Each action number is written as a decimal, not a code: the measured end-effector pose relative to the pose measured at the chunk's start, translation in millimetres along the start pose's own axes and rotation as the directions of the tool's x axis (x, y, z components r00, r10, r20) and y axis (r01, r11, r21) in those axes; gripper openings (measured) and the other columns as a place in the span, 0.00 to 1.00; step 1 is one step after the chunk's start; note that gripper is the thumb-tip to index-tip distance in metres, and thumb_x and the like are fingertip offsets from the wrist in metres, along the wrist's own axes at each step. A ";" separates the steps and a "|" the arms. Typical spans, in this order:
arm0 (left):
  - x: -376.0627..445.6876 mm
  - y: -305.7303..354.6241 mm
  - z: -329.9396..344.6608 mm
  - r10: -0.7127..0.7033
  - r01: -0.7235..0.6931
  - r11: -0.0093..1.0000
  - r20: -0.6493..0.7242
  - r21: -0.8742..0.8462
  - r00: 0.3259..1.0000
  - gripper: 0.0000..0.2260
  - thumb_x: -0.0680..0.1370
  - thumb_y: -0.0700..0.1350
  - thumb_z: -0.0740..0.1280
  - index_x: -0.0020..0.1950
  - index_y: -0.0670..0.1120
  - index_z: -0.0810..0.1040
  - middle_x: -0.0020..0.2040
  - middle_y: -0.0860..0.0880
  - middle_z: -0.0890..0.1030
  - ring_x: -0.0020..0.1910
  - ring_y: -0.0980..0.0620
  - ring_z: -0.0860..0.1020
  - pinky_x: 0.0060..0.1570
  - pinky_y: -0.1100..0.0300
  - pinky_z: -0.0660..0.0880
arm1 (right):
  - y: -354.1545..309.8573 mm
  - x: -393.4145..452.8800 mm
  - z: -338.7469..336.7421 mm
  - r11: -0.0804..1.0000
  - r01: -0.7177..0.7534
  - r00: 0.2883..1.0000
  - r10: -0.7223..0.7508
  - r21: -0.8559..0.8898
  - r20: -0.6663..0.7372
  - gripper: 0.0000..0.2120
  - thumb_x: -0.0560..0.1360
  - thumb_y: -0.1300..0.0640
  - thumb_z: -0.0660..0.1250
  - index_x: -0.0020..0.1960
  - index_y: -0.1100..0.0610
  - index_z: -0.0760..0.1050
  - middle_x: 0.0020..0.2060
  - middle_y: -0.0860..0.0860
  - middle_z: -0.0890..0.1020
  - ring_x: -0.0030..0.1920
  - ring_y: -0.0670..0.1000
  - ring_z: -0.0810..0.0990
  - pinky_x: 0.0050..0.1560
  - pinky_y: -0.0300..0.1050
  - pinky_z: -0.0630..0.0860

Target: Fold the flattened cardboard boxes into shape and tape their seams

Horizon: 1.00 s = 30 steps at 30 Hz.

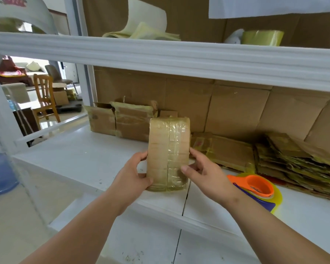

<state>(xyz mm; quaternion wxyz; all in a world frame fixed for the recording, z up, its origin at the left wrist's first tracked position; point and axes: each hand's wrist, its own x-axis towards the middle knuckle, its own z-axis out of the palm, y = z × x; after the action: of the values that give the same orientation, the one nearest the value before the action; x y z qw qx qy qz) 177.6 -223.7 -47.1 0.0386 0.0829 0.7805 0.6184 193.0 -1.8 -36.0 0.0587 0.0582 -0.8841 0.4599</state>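
At the centre of the frame a small folded box (169, 153) is held upright between both hands, its lower end at or just above the white bench (88, 159); contact cannot be told. The left hand (135, 172) is curled round its left edge, thumb on the front face, and the right hand (204, 170) is curled round its right edge, so each grip is closed on the box. A strip of clear tape is seen running down the middle seam, with more tape across the top and bottom ends, so this box is judged formed and sealed on the side that shows; the far side is hidden.

To the upper left of it, against the back wall, other made-up boxes (122, 121) are stood, which suggests several are finished. At the right of the frame a thick stack of flattened boxes (286, 159) is left lying, so much of the work is judged still to be done. A tape dispenser (259, 189) is laid at the lower right, just beside the right wrist.

The cardboard is brown, matt and creased, with worn corners and yellowish tape remnants. The tape is glossy and wrinkled, catching the light. The dispenser is of smooth plastic, orange, yellow and blue, rounded in shape.
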 end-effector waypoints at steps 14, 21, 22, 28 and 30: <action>29.2 -25.0 -110.1 0.223 -0.208 0.935 -0.023 0.287 0.974 0.28 0.81 0.41 0.65 0.77 0.61 0.63 0.65 0.64 0.66 0.63 0.63 0.69 0.65 0.67 0.67 | -57.8 41.3 91.8 0.968 -0.208 0.978 0.204 0.143 0.041 0.09 0.79 0.49 0.68 0.57 0.49 0.75 0.55 0.47 0.79 0.52 0.48 0.80 0.57 0.49 0.78; 40.7 -44.9 -141.2 0.368 -0.382 0.652 0.167 0.655 0.915 0.30 0.82 0.44 0.63 0.74 0.72 0.56 0.75 0.67 0.48 0.72 0.63 0.47 0.72 0.67 0.42 | -54.8 76.7 125.0 0.747 -0.280 0.960 0.226 0.603 0.166 0.41 0.67 0.58 0.71 0.71 0.35 0.55 0.58 0.57 0.82 0.59 0.59 0.81 0.59 0.50 0.75; 44.0 -52.3 -144.1 0.309 -0.365 0.644 0.207 0.673 0.928 0.28 0.82 0.45 0.62 0.74 0.72 0.58 0.78 0.66 0.44 0.74 0.59 0.45 0.76 0.60 0.43 | -52.0 79.7 124.5 0.728 -0.311 0.950 0.242 0.610 0.196 0.42 0.65 0.56 0.70 0.72 0.34 0.56 0.61 0.55 0.80 0.62 0.60 0.79 0.62 0.52 0.74; 58.2 -72.5 -141.5 0.136 -0.334 0.651 0.328 0.682 0.935 0.23 0.83 0.47 0.59 0.76 0.65 0.62 0.78 0.66 0.54 0.76 0.59 0.58 0.77 0.55 0.52 | -30.9 98.0 97.8 0.760 -0.421 0.907 0.355 0.495 0.226 0.37 0.69 0.44 0.68 0.76 0.49 0.64 0.73 0.49 0.69 0.67 0.54 0.73 0.70 0.59 0.68; 65.3 -69.8 -134.8 0.170 -0.303 0.715 0.264 0.629 0.949 0.22 0.83 0.46 0.60 0.74 0.63 0.66 0.69 0.67 0.69 0.68 0.61 0.67 0.71 0.64 0.60 | -35.8 112.2 91.3 0.807 -0.382 0.920 0.379 0.451 0.101 0.33 0.74 0.37 0.66 0.74 0.48 0.64 0.71 0.48 0.71 0.66 0.53 0.74 0.69 0.59 0.69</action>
<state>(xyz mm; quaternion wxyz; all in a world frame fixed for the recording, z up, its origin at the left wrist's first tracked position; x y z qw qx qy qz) 85.8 -356.9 -80.9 0.0003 0.2484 0.9242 0.2901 83.4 -102.6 -41.6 -0.0527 -0.1063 -0.7428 0.6589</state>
